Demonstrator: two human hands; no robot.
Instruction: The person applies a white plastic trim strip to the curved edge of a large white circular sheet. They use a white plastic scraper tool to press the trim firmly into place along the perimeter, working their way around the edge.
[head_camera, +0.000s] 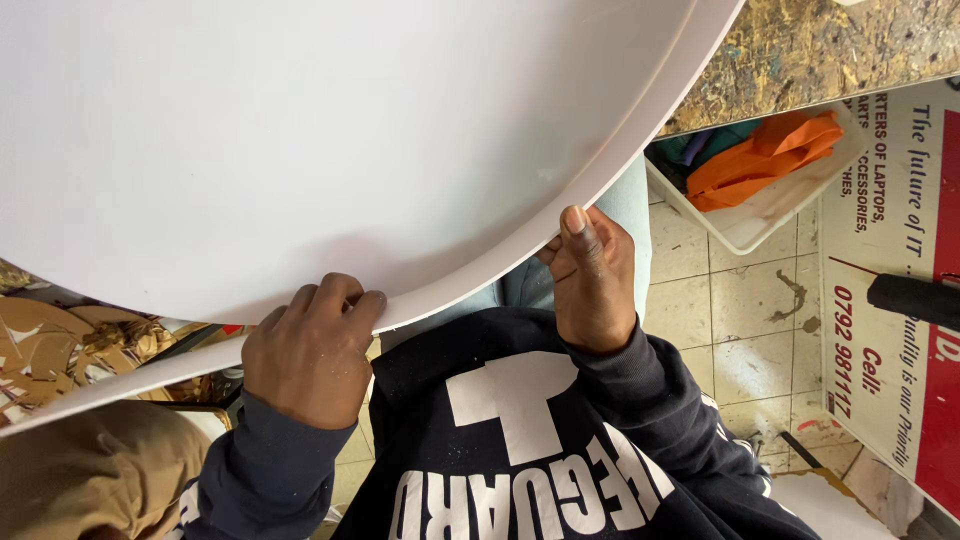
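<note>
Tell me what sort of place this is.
Probably a small workshop for signs or craft work. Both hands, left and right, grip the curved edge of a big white board. Cardboard scraps lie below, a paint-stained chipboard bench stands nearby, and a printed sign leans on the tiled floor.

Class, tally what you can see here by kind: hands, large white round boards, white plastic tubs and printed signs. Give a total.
Hands: 2, left hand and right hand
Large white round board: 1
White plastic tub: 1
Printed red and white sign: 1
Total: 5

White board (300, 130) beyond frame edges
</note>
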